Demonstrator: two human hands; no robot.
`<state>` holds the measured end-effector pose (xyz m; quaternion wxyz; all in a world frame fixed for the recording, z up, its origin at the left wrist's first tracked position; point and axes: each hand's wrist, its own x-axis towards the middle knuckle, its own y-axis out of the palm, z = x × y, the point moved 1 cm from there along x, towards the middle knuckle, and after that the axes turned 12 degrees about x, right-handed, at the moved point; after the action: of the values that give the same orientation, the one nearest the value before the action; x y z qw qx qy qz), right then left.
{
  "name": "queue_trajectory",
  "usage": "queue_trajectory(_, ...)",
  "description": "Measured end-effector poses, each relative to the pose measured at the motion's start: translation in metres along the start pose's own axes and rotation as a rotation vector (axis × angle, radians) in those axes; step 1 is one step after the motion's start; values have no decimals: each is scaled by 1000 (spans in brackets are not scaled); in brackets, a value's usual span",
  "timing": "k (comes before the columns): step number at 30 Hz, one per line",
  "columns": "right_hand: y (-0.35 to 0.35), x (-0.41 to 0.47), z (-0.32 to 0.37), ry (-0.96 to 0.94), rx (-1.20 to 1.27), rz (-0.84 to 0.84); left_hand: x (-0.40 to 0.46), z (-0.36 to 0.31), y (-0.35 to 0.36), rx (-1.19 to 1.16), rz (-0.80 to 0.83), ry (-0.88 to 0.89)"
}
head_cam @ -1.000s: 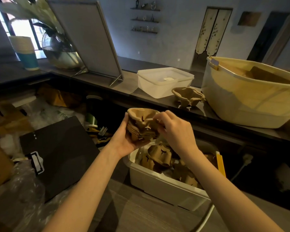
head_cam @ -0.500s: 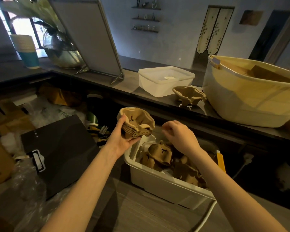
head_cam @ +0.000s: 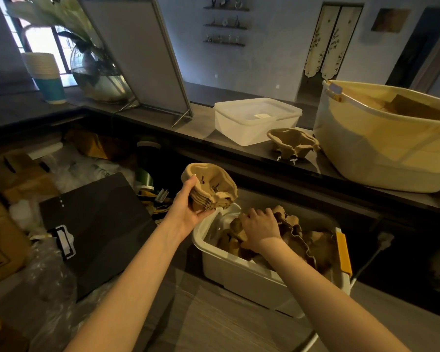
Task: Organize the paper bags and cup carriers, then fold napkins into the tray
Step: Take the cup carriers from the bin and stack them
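These cup carriers are made of soft brown pulp, so I think they are very light, a bit bendy, and easy to squash or tear if I squeeze hard. The best place to take one looks like its rim or thick outer edge, not the thin middle. My left hand (head_cam: pixel 188 207) is curled round a stack of cup carriers (head_cam: pixel 210 189), thumb on the near rim and fingers under the bottom, so that grip is closed on the stack and holds it up just above the white bin (head_cam: pixel 241 273). My right hand (head_cam: pixel 261 228) is down inside the bin, a little below and to the right of my left grip. Its fingers are bent over a loose cup carrier (head_cam: pixel 287 221) on top of the pile there, touching it and starting to pinch it. More carriers lie under and beside that grip. One more carrier (head_cam: pixel 294 143) sits far ahead on the dark surface (head_cam: pixel 201 128).
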<state>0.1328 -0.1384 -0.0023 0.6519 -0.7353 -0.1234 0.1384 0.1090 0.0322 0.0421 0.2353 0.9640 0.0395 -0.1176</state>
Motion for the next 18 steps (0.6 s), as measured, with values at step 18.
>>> queue_trajectory(18, -73, -35, -41, 160, 1374, -507, 11, 4, 5, -4, -196, 37)
